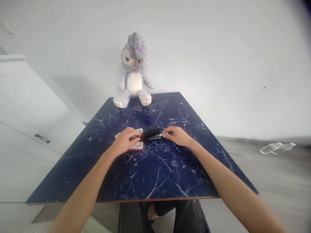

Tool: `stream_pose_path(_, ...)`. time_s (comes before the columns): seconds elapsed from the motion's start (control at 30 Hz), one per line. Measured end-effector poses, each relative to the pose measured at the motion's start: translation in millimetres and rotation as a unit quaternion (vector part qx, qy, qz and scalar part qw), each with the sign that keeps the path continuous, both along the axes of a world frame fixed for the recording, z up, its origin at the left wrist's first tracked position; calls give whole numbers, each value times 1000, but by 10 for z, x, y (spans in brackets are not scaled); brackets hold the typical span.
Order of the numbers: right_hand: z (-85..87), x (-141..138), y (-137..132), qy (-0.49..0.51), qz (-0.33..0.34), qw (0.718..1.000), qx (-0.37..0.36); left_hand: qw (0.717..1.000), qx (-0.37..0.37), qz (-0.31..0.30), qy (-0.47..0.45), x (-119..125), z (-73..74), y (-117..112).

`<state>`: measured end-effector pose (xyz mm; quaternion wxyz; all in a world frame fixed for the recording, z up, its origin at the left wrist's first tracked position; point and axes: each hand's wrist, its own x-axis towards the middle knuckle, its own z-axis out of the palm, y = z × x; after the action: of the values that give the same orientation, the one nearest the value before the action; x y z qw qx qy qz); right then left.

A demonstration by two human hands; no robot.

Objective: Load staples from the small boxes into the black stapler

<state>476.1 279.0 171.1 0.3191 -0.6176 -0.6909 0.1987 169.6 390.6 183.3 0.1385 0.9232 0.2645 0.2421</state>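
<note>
Gripping the black stapler (152,133) from both ends, the left hand (126,139) pinched its left tip while the right hand (177,136) closed its fingers on the metal end. The stapler lay flat near the middle of the blue marbled table (155,174). A small red and white box (137,146) sat partly under the left hand. Bare tabletop stretched to the near edge and both side edges. A grey plush rabbit (133,74) sat at the far edge, well apart.
</note>
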Motion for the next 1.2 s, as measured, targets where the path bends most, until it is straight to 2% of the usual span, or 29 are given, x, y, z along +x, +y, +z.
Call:
stream_pose_path(0.17, 90, -31, -38, -35, -14, 999, -15, 1000, -11, 6, 15, -5, 59, -29)
stream_pose_path(0.3, 268, -1, -145, -52, -80, 993, -77, 998, -36, 29, 46, -13, 88, -56)
stream_pose_path(0.4, 342, -73, -221, -68, -111, 988, -85, 995, -59, 64, 45, -7, 78, -73)
stream_pose_path(0.53, 277, -351, -250, -78, -77, 993, -48, 993, -75, 86, 25, 16, 64, -88)
stream_pose_path(0.7, 152, -637, -270, -222, -65, 973, 15, 995, -64, 75, 18, 43, 67, -100)
stream_pose_path(0.8, 115, -691, -293, -256, -52, 965, 27, 996, -57, 70, 21, 48, 87, -98)
stream_pose_path(0.93, 53, -707, -260, -214, -16, 975, 53, 997, -49, 64, 22, 44, 99, -89)
stream_pose_path(1.03, -12, -677, -178, -143, -22, 988, 54, 998, -38, 50, 16, 93, 72, -146)
stream_pose_path(1.13, -74, -588, -101, -75, -51, 995, 42, 999, -44, 1, 17, 191, 58, -292)
stream_pose_path(1.2, -102, -503, -74, -46, -54, 997, 41, 996, -66, -47, 37, 231, 100, -393)
